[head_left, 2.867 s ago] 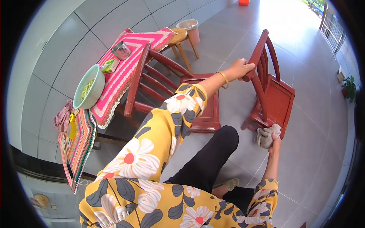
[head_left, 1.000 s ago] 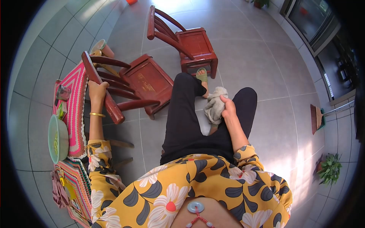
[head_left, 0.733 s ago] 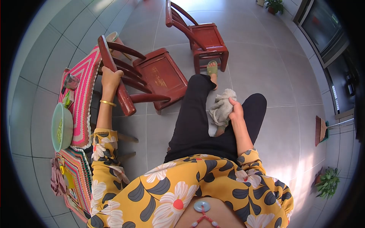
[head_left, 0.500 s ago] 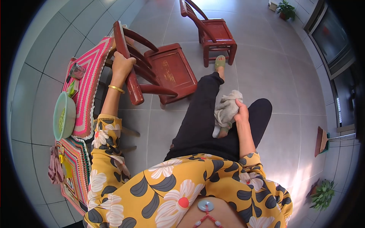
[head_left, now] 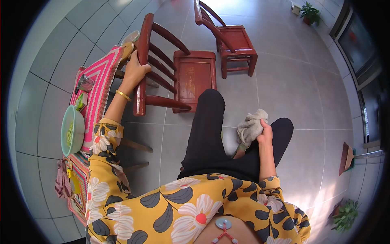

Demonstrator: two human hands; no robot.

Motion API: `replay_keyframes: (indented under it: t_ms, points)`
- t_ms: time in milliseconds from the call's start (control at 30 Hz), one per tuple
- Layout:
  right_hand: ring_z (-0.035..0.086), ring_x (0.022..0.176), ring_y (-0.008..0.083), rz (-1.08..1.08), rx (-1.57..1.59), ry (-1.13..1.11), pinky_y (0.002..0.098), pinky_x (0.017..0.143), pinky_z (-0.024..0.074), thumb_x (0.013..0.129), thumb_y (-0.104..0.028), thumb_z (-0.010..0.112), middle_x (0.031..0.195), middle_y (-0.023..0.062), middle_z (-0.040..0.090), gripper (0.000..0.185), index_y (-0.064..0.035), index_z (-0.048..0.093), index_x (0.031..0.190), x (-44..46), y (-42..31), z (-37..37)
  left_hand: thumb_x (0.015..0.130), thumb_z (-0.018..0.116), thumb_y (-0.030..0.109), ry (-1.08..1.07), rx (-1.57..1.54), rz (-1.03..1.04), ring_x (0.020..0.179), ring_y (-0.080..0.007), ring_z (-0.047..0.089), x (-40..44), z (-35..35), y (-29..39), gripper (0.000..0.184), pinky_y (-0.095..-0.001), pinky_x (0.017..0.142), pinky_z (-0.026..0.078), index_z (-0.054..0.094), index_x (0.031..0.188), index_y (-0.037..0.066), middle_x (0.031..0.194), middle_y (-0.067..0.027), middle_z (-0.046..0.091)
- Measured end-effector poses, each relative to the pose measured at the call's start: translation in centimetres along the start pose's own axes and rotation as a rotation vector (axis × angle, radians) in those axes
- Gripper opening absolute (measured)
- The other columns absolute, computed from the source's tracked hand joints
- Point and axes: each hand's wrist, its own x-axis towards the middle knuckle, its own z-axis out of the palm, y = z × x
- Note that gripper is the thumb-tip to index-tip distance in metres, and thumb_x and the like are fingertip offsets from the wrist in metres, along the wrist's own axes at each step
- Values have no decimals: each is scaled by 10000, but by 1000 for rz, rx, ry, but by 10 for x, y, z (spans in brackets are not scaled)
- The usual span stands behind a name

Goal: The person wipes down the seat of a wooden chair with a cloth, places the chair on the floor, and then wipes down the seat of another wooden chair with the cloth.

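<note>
My left hand (head_left: 135, 73) is wrapped around the top rail of a dark red wooden chair (head_left: 195, 79), whose seat faces away to the right. A crumpled light-grey cloth (head_left: 250, 127) is bunched in my right hand (head_left: 265, 132), above the floor between my knees. The thumb lies over the cloth, and the other fingers are mostly hidden behind it. Just beyond the held chair stands a second red chair (head_left: 236, 40), touched by neither hand.
At left, a table with a pink-and-white crocheted cover (head_left: 97, 81) bears a glass jar (head_left: 85, 83) and a pale green bowl (head_left: 81, 132) with green pieces inside. A broom (head_left: 346, 158) and a potted plant (head_left: 345, 215) are at right; another plant (head_left: 310, 14) stands far back.
The held chair has turned, and its seat now sits squarer to me. My outstretched foot has drawn back, with that knee now bent. The cloth stays in my right hand.
</note>
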Motion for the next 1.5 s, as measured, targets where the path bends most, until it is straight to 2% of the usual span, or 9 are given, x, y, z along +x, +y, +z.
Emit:
replay_keyframes:
  t_ms: [67,200,500,633,833,933,1100,1267,1500]
  points:
    - [584,1122,344,9,11,-36,466,990,461,937,-118,540,1226,197,588,370,23,501,1277,14,-4,-12,647,661,162,-55,29,16,908,-348,621,-6,2,3,799,-386,828,483,366,1377,23,1019,-222,613]
    - [491,1248,350,37,10,1,497,1082,369,967,-146,484,1336,193,515,421,-6,431,1360,34,-12,-18,668,654,137,-129,-5,21,953,-283,601,-15,3,14,842,-336,859,470,319,1435,41,1060,-189,603]
    - [484,1255,354,-34,45,-27,501,1086,362,965,-153,487,1335,199,513,433,12,421,1359,12,-14,-58,674,608,103,-157,39,213,1083,-333,567,-19,-6,-13,797,-350,977,415,354,1426,33,1185,-219,572]
    - [555,1155,349,-61,34,-3,480,1008,434,946,-116,509,1258,200,566,395,34,461,1309,-14,-18,-67,674,584,91,-175,-14,285,1147,-339,536,-12,-11,1,771,-356,1012,386,374,1414,35,1222,-221,551]
    - [615,1058,348,-113,78,-79,451,930,497,917,-57,530,1185,211,609,361,57,503,1259,-29,29,-65,697,617,120,-141,18,442,1008,-312,606,-13,-17,5,724,-363,920,450,412,1387,42,1086,-213,605]
    - [616,1057,354,-156,62,-111,461,935,494,921,-60,524,1177,218,613,357,60,504,1256,-29,30,-65,703,634,100,-190,-114,375,956,-303,622,-17,-13,10,716,-360,882,469,416,1383,48,1052,-207,618]
    - [619,1053,359,-96,93,-17,482,939,492,923,-63,523,1170,217,617,353,54,507,1256,-25,16,-66,693,638,97,-197,-47,291,974,-335,618,-21,-18,17,739,-367,892,468,397,1389,46,1084,-226,611]
    - [603,1060,358,-107,8,12,487,928,492,926,-78,513,1183,189,601,383,6,486,1298,11,47,-59,725,593,132,-241,-11,405,1093,-422,554,-21,-5,35,752,-443,925,449,306,1415,50,1217,-258,540]
    - [552,1163,378,-61,-5,-109,524,1015,425,951,-128,491,1268,213,562,408,11,453,1333,-35,69,-30,829,623,226,-225,165,455,1005,-458,572,7,32,87,695,-503,865,458,281,1395,13,1111,-267,556]
